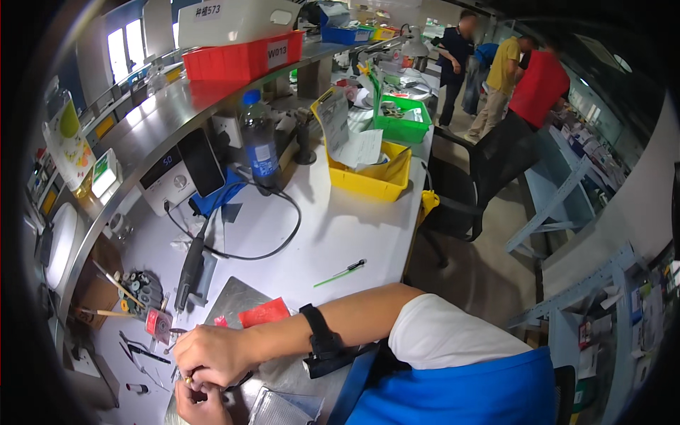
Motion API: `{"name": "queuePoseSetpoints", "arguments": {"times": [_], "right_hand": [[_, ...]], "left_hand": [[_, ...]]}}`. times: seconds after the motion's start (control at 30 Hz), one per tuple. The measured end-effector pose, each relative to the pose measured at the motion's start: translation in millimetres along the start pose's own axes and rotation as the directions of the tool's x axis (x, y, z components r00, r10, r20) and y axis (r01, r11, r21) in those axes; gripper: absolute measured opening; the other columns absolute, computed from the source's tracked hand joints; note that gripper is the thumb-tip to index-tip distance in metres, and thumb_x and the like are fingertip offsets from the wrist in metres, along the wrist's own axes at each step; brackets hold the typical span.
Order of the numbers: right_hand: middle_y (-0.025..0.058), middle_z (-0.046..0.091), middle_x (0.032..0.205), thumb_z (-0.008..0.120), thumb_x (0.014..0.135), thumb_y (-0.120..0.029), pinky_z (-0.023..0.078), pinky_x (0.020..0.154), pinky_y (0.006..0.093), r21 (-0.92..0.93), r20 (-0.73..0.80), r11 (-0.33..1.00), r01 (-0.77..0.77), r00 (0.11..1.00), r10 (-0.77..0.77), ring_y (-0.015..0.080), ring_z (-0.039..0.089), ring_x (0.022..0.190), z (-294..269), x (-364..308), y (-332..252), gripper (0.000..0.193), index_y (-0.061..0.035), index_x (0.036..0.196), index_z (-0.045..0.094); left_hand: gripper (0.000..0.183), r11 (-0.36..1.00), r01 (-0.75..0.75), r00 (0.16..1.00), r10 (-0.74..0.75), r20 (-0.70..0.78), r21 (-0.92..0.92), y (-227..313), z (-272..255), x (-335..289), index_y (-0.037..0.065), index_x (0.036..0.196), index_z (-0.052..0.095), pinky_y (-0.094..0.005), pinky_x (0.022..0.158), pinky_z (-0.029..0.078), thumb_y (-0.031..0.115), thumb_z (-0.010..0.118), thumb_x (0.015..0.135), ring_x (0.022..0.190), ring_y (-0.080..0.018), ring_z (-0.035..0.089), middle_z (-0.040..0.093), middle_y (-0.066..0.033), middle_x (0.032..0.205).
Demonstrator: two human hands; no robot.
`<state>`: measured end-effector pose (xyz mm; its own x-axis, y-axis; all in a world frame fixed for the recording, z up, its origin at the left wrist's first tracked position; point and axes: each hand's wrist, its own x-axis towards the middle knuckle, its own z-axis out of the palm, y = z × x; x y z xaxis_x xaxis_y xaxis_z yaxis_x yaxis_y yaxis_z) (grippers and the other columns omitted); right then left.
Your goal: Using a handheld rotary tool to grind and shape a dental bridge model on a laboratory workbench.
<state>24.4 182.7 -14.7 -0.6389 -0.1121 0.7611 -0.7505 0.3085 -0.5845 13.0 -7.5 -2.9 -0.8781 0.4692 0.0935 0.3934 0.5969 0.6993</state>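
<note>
My right hand (216, 356), with a black band on its wrist, reaches in from the right and is closed. Just below it is my left hand (200, 409), its fingers bent and pressed together, partly cut off by the lower edge. Between the fingertips of both hands shows a small gold-coloured piece (188, 380); its kind is too small to tell. A small dark disc on a thin shank (178, 331) lies against the back of my right hand. Beneath the hands is a grey metal plate (234, 301) with a red sheet (265, 312) on it.
A rotary handpiece (190, 276) with a looping black cable rests beyond my hands, near its control box (173, 180). Tweezers (145, 352) and a cluster of small bits (142, 289) lie left. A blue-capped bottle (261, 145), yellow bin (368, 185) and green bin (402, 127) stand farther back.
</note>
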Motion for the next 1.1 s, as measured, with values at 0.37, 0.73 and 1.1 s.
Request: {"name": "queuePoseSetpoints", "arguments": {"times": [0.37, 0.73, 1.1], "right_hand": [[0.0079, 0.06, 0.075, 0.079, 0.072, -0.015, 0.048, 0.07, 0.0391, -0.051, -0.027, 0.996, -0.07, 0.997, 0.068, 0.0296, 0.059, 0.078, -3.1, -0.4, -10.7, 0.023, -0.0034, 0.076, 0.059], [0.0099, 0.059, 0.08, 0.074, 0.07, -0.007, 0.049, 0.072, 0.0403, -0.059, 0.012, 0.998, -0.024, 1.0, 0.025, 0.0315, 0.06, 0.078, -7.6, 1.4, -7.7, 0.016, -0.0044, 0.079, 0.06], [0.0117, 0.065, 0.083, 0.072, 0.071, 0.002, 0.051, 0.069, 0.0372, -0.095, 0.096, 0.995, -0.04, 0.994, 0.049, 0.0311, 0.064, 0.076, -18.9, 5.4, -16.5, 0.016, -0.0007, 0.085, 0.067]], "left_hand": [[0.017, 0.957, -0.181, 0.971, 0.137, -0.195, -0.226, -3.0, 18.2, 4.6, 0.0, 0.082, 0.053, -0.023, 0.055, 0.035, 0.002, 0.07, 0.085, 0.062, -0.0039, 0.042, 0.05, 0.0036, 0.069], [0.022, 0.953, -0.252, 0.949, 0.208, -0.239, -0.171, 1.7, 16.6, 4.0, -0.001, 0.075, 0.049, -0.0291, 0.056, 0.039, -0.003, 0.071, 0.074, 0.057, -0.0157, 0.046, 0.048, -0.0079, 0.068], [0.019, 0.942, -0.309, 0.932, 0.273, -0.238, -0.133, 2.3, 13.9, 3.2, 0.001, 0.084, 0.062, -0.0283, 0.056, 0.048, 0.001, 0.077, 0.072, 0.059, -0.0171, 0.058, 0.057, -0.0071, 0.072]]}}
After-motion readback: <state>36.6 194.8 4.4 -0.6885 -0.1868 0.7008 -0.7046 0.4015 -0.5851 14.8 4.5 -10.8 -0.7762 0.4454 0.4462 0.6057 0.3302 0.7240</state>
